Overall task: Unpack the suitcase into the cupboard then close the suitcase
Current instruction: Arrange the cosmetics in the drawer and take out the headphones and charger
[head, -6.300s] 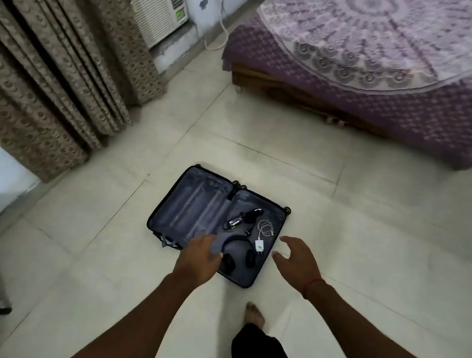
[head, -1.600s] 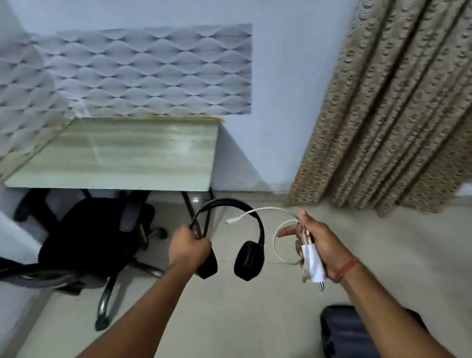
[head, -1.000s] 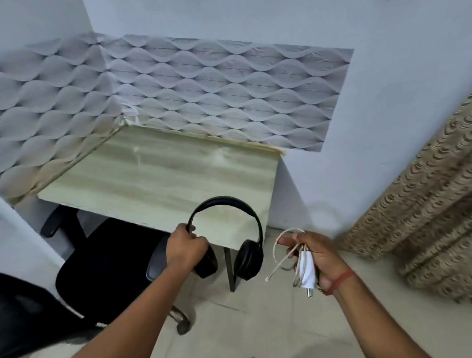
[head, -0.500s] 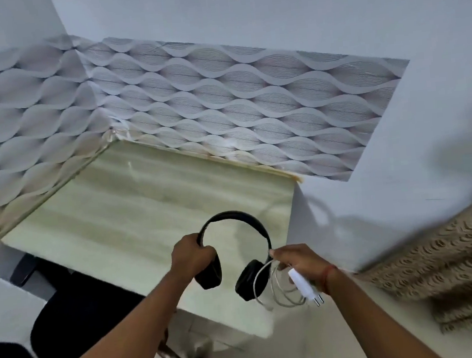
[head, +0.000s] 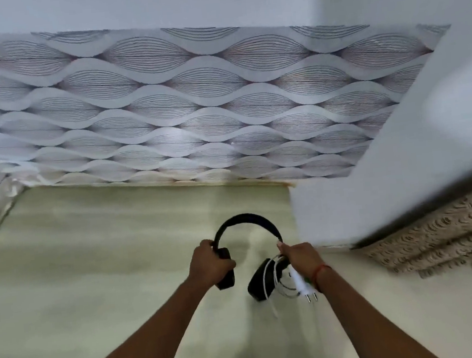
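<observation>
Black over-ear headphones (head: 246,221) hang above the pale green desk top (head: 93,264). My left hand (head: 208,263) grips the left ear cup and band. My right hand (head: 300,257) holds the right side of the band, and the same hand carries a white charger (head: 304,284) with its coiled white cable (head: 270,276) draped over the right ear cup. The suitcase and the cupboard are out of view.
Wavy grey patterned wallpaper (head: 193,102) covers the wall behind the desk. A plain white wall (head: 400,163) stands to the right of the desk. A brown patterned curtain (head: 450,233) hangs at the far right.
I have stepped closer to the desk, which now fills the lower view. My right hand, still holding the charger, has moved onto the headphone band. The chair has dropped out of sight.
</observation>
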Demonstrator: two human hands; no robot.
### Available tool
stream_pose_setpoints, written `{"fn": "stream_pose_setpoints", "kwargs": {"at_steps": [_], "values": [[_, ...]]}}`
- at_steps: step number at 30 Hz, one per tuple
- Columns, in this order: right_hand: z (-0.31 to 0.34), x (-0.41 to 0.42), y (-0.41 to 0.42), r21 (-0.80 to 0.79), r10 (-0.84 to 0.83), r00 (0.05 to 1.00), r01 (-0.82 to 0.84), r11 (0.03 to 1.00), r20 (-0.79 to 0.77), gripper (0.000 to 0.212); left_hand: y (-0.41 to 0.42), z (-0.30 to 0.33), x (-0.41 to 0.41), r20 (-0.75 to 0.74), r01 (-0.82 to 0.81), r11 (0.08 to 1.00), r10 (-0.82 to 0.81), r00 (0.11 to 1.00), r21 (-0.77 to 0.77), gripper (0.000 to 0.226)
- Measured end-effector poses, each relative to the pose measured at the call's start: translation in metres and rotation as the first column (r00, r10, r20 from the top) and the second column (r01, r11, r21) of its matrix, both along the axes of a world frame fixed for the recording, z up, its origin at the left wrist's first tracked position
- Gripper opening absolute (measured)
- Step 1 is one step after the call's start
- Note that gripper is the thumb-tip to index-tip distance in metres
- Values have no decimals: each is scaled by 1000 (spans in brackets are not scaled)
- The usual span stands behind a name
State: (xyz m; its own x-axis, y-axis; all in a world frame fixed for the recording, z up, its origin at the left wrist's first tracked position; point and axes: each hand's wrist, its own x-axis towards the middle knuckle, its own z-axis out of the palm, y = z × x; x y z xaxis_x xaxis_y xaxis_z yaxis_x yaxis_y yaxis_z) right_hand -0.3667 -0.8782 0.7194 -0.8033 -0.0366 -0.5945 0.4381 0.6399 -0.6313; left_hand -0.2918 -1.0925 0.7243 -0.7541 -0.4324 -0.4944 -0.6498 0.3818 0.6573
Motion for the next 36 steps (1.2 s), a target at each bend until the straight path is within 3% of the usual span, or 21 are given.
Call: {"fn": "stream_pose_setpoints", "kwargs": {"at_steps": [6,14,20,22,24,27,31,36], "values": [[-37,-59,-6,160,34,998,-42,986,51,52,-2,-35,-47,-20,4,997,-6,1000,-83,48],[-61,-92,-16,169,60,995,-72,983,78,55,2,-54,-56,18,-58,989,61,998,-135,47],[-53,-85,2,7,-31,1000,31,999,4,40,4,-49,-37,-7,-158,982,158,987,-101,89],[-44,-76,12,-38,-15,999,16,999,38,28,7,-49,-25,-13,-152,984,152,988,-88,81],[-38,-67,15,-47,76,992,-71,996,98,32,9,-54,-15,-27,-139,989,137,990,-57,63],[-40,-59,7,-34,174,976,-171,985,134,32,9,-64,-13,-53,-146,989,144,988,-37,57],[-44,-70,-4,-5,157,984,-158,988,79,45,12,-73,-26,-70,-150,988,147,987,-34,59],[-40,-109,-12,16,64,998,-64,998,1,35,11,-74,-64,-128,-164,986,159,979,-32,56]]}}
